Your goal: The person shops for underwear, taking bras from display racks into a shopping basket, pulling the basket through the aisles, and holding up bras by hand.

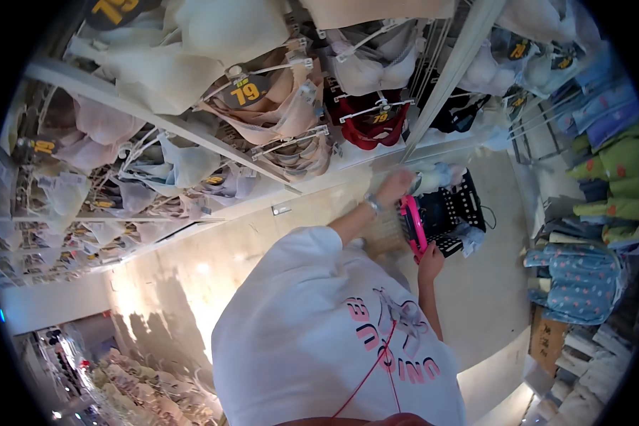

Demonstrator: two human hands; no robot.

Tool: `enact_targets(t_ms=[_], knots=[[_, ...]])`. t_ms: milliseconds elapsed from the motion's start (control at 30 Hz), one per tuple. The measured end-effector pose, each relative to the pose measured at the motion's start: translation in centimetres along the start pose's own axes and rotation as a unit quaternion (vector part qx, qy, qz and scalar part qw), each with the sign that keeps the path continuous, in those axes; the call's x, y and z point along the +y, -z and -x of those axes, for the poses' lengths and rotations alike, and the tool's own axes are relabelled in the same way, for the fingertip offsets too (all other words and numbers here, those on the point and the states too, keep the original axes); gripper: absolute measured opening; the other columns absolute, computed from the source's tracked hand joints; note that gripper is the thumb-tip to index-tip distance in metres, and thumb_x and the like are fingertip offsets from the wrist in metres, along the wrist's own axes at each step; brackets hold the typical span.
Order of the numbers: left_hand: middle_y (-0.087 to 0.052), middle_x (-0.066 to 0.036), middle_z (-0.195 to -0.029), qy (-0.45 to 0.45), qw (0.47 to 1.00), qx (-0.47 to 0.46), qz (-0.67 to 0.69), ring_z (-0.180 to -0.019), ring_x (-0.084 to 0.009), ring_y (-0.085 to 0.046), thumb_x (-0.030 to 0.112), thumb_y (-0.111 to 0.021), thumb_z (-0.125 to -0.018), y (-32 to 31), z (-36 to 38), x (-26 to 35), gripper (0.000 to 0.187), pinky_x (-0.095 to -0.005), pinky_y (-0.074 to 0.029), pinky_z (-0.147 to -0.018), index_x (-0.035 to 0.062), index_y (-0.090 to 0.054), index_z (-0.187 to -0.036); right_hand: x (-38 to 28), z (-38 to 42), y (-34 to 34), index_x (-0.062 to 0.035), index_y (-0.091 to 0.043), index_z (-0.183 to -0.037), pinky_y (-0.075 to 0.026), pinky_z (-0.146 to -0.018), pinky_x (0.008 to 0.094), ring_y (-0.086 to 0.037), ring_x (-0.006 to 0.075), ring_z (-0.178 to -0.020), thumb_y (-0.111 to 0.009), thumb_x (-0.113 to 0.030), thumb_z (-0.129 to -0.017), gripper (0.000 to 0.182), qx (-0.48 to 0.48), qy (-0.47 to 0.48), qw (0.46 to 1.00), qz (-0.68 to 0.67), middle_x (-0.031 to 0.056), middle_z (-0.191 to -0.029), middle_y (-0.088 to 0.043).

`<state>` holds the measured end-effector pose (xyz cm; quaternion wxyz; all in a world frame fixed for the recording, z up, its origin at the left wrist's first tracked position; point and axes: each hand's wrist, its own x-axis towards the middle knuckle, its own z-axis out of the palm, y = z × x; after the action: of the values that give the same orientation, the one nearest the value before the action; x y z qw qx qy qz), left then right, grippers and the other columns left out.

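Note:
A black shopping basket (465, 202) with rows of white holes hangs in front of my body. My right hand (431, 261) is closed round the lower end of its pink handle (414, 224). My left hand (396, 186), with a band on the wrist, is at the far side of the basket. Its fingers look curled at the end of a pale garment (433, 177), slightly blurred, lying along the basket's upper edge. A crumpled light-blue item (468, 238) shows at the basket's near side.
Bras on hangers fill the racks to the left and ahead, among them a dark red bra (376, 121) and a price tag (246, 91) reading 79. Patterned blue pyjamas (582, 280) and green garments (614, 174) hang at right. A cardboard box (547, 341) stands below on the pale floor (486, 305).

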<state>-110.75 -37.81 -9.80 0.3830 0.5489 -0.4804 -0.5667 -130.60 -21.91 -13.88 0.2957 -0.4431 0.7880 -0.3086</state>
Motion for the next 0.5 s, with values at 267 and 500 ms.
enact_targets(t_ms=[267, 500], knots=[[-0.052, -0.009, -0.104, -0.217, 0.924, -0.021, -0.314, -0.107, -0.0307, -0.044, 0.039, -0.068, -0.078, -3.3, 6.6, -2.0, 0.031, -0.0465, -0.035, -0.093, 0.01, -0.06, -0.074, -3.6, 1.9, 1.6, 0.0049, -0.064, -0.068, -0.041, -0.055, 0.0388, -0.052, 0.0225, -0.05, -0.042, -0.036, -0.096, 0.054, -0.029, -0.002, 0.999, -0.023, 0.0143, -0.054, -0.057], [-0.059, -0.006, -0.085, -0.219, 0.879, -0.087, -0.414, -0.099, -0.0261, -0.05, 0.058, -0.06, -0.076, -0.5, 7.6, -1.9, 0.045, -0.0504, -0.034, -0.088, 0.0152, -0.071, -0.074, -4.0, 4.5, 1.6, 0.0081, -0.061, -0.069, -0.04, -0.052, 0.0399, -0.054, 0.0223, -0.051, -0.041, -0.035, -0.097, 0.055, -0.061, 0.015, 0.996, 0.061, 0.0154, -0.055, -0.057]])
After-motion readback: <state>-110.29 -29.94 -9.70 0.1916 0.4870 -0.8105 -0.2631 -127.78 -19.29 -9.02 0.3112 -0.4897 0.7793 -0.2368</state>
